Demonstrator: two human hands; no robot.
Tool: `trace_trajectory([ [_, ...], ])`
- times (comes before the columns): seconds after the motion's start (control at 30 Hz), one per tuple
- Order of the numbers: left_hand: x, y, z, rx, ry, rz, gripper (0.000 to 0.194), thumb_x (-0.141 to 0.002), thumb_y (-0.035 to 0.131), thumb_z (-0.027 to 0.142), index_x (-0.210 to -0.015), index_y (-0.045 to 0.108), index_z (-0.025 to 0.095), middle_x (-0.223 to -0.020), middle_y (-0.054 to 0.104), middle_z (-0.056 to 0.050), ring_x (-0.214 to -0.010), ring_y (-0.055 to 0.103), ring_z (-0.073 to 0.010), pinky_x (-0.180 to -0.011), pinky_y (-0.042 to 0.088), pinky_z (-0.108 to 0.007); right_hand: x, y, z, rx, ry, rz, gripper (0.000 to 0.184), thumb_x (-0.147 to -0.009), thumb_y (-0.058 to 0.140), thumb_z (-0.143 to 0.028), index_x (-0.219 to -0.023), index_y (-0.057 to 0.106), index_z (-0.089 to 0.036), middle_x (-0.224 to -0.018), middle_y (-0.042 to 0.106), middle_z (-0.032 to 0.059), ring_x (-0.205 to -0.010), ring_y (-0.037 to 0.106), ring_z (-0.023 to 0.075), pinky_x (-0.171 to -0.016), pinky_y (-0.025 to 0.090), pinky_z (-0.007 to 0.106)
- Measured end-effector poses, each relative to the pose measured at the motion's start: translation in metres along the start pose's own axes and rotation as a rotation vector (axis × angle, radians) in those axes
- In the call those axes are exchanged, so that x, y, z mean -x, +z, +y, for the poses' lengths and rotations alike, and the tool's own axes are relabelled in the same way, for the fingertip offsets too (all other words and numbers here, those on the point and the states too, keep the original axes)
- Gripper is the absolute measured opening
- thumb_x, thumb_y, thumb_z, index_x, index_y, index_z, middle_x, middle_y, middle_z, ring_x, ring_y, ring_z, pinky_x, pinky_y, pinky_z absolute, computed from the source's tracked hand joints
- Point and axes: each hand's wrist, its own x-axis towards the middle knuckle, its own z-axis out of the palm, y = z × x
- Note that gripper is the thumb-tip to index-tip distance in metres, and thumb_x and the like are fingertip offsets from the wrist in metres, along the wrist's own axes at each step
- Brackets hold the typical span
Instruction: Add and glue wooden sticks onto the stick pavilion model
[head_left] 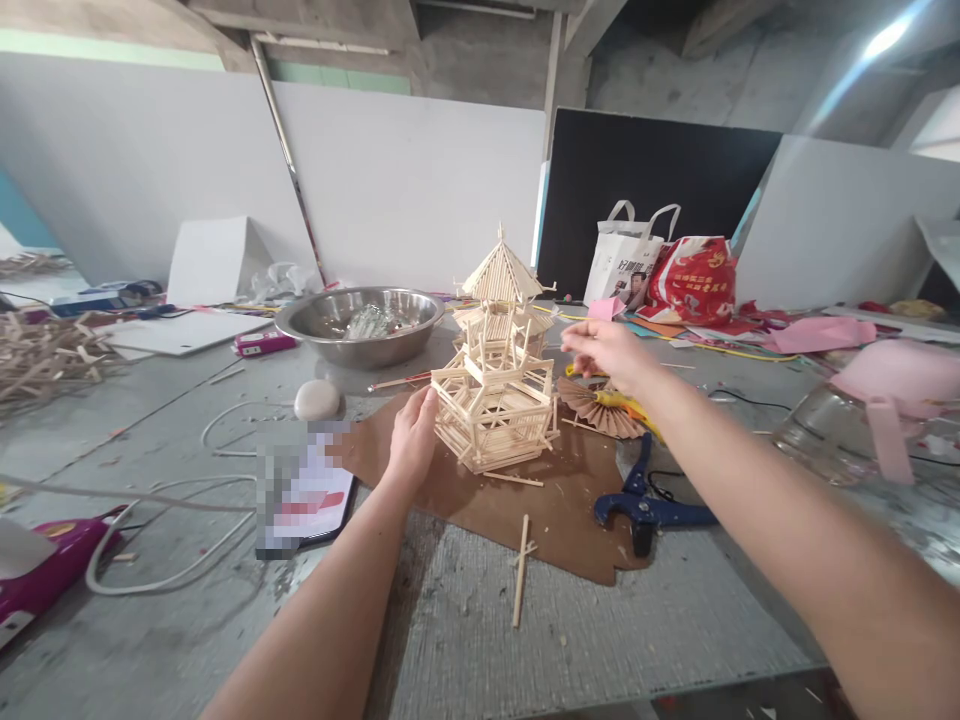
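A pagoda model (499,380) built from thin wooden sticks stands upright on a brown board (450,490), with a pointed roof above open railed tiers. My left hand (411,435) grips the model's lower left side, thumb against the sticks and the other fingers partly hidden. To the right of the upper tiers hovers my right hand (606,352), apart from the model. Its fingers are curled and drawn together; whatever lies between the tips is too small to make out. A loose stick (520,575) lies in front, and a shorter stick (514,480) rests by the model's base.
Blue cutters (652,508) and a folded paper fan (604,410) lie right of the model. On the left are a phone (311,495), a white cable (172,580) and a round white object (317,400). Behind stands a metal basin (360,325); a pink-lidded jug (840,425) sits far right.
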Motion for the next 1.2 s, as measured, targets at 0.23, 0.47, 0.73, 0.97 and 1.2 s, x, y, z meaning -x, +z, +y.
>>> trace_trajectory([
  [0.23,-0.001,-0.001,-0.003,0.030,0.023,-0.026,0.041,-0.077,0.040,0.046,-0.101,0.059,0.018,-0.106,0.060,-0.005,-0.100,0.051,-0.0218,-0.088,0.037,-0.032,-0.024,0.039,0.011,0.295,-0.002,0.004,0.016,-0.068,0.056,-0.025,-0.079,0.062,-0.015,-0.057,0.054,-0.0019,-0.038,0.037,0.0040,-0.038,0.029,0.018],
  [0.47,0.000,-0.001,-0.002,0.052,-0.011,-0.024,0.042,-0.077,0.041,0.047,-0.102,0.058,0.018,-0.106,0.059,-0.005,-0.101,0.050,-0.0213,-0.090,0.034,-0.032,-0.023,0.035,0.013,0.226,-0.004,0.051,0.011,-0.076,0.045,-0.023,-0.074,0.053,-0.015,-0.063,0.055,-0.0018,-0.037,0.040,0.0032,-0.037,0.029,0.017],
  [0.73,0.001,-0.001,0.000,0.036,0.014,-0.039,0.040,-0.077,0.040,0.046,-0.101,0.058,0.019,-0.106,0.059,-0.004,-0.102,0.050,-0.0205,-0.090,0.033,-0.031,-0.018,0.008,0.022,0.443,-0.056,-0.056,0.013,-0.070,0.053,-0.027,-0.065,0.055,-0.015,-0.054,0.054,-0.0027,-0.040,0.037,0.0041,-0.042,0.027,0.018],
  [0.97,0.000,-0.001,-0.002,0.046,-0.007,-0.028,0.041,-0.076,0.041,0.046,-0.100,0.058,0.018,-0.105,0.060,-0.005,-0.101,0.050,-0.0210,-0.090,0.035,-0.031,-0.017,0.035,0.015,0.933,0.013,-0.122,0.026,-0.056,0.061,-0.044,-0.053,0.058,-0.018,-0.046,0.050,0.0008,-0.051,0.046,0.0129,-0.049,0.028,0.024],
  [1.2,-0.001,-0.001,-0.003,0.008,0.037,-0.035,0.041,-0.078,0.039,0.046,-0.102,0.058,0.019,-0.106,0.059,-0.004,-0.101,0.051,-0.0206,-0.089,0.035,-0.031,-0.021,0.031,0.020,0.726,-0.081,0.086,0.015,-0.059,0.054,-0.028,-0.048,0.052,-0.018,-0.048,0.049,0.0001,-0.050,0.044,0.0119,-0.049,0.028,0.024],
])
